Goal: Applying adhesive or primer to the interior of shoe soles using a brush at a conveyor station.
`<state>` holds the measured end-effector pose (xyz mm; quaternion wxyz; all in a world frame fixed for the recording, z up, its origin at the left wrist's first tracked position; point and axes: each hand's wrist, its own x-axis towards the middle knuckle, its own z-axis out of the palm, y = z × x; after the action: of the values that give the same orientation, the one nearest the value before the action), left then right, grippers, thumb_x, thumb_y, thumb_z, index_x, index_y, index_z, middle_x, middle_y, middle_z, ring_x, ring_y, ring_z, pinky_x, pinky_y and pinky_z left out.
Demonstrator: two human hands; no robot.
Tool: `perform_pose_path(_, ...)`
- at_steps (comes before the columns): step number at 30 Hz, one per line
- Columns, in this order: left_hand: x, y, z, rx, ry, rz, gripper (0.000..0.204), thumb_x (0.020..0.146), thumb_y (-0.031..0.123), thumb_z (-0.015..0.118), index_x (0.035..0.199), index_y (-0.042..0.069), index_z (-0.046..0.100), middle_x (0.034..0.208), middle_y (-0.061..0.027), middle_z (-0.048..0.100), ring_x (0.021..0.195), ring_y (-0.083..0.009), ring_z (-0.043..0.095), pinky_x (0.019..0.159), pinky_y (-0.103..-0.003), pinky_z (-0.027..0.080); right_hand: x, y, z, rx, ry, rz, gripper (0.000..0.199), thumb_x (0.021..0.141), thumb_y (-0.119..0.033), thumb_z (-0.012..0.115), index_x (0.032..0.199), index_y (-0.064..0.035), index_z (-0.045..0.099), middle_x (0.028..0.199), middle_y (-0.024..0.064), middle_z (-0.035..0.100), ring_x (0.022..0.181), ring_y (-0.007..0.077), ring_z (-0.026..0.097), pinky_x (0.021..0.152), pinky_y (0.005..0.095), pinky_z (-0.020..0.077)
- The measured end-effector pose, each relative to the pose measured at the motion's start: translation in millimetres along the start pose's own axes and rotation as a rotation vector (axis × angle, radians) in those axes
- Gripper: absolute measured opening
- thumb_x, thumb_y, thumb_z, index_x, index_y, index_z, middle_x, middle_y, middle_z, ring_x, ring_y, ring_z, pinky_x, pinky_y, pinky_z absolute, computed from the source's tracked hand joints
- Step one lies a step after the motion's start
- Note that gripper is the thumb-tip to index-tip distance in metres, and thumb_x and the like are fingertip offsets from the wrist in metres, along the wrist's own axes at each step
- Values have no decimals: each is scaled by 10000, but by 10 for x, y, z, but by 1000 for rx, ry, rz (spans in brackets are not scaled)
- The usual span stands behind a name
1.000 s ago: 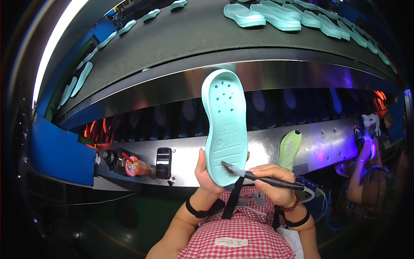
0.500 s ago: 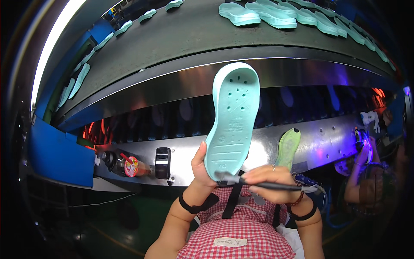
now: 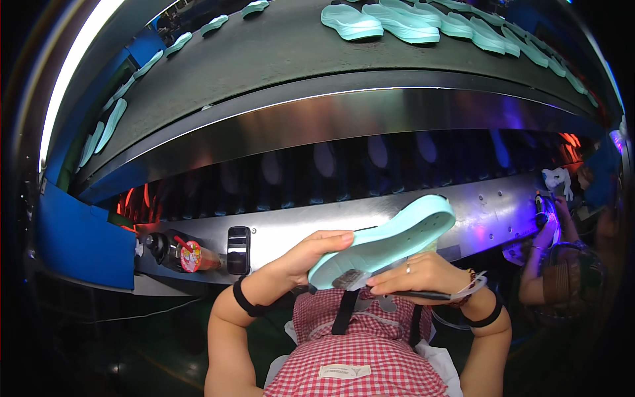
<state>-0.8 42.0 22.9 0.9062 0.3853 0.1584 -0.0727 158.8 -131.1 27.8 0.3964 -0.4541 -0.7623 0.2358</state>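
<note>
sole (image 3: 390, 241) tipped from upright to flat — left hand (image 3: 311, 255) grip holds it | right hand (image 3: 423, 274) grips brush (image 3: 397, 291)

Conveyor belt (image 3: 278, 59): dark, curved, loaded with teal soles (image 3: 350, 20).
Ledge: bottle with red-patterned cap (image 3: 182, 255), black switch (image 3: 238, 250).

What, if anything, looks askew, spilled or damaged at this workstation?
Nothing stands out. The left hand holds a mint shoe sole edge-on while the right hand brings a brush to its heel. Soles lie on the conveyor belt, none visibly damaged.
</note>
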Motion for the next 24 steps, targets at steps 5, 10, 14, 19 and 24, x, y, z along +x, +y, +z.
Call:
perform_pose_path(5,-50,-18,-113,82,73,-94,424,861,267,527,1162,-29,496,1050,-151,576,896,-176,595,748,-271,503,-32,-137,-129,-101,-190,106,301,716,-82,555,1002,-155,612,1036,36,620,812,213,630,685,300,502)
perform_pose_path(10,-25,43,-138,111,142,-115,438,847,226,541,1185,-43,468,1076,-158,570,900,-185,601,781,-263,492,-35,-64,-250,-211,-179,83,294,740,-89,523,1013,-163,604,1046,7,615,778,203,630,645,290,503)
perform_pose_path(14,-84,48,-126,132,75,-40,440,853,233,536,1187,-46,466,1073,-152,570,886,-175,603,777,-256,491,-38,-147,-318,-347,-218,127,283,744,-84,512,1005,-147,603,1072,3,604,757,219,628,635,296,502)
perform_pose_path(19,-58,-125,-170,-56,35,-3,592,848,338,526,1288,-11,339,1179,-164,494,982,-217,562,850,-335,463,-222,-94,-139,-5,-65,274,251,755,-70,605,1006,-55,618,1003,97,627,785,211,628,705,287,497)
perform_pose_path(24,271,-440,-227,-329,7,70,562,877,307,446,1324,21,261,1235,-206,425,1017,-302,543,854,-431,465,-217,329,-10,432,400,536,182,743,0,617,922,15,644,916,104,646,793,148,613,730,251,485)
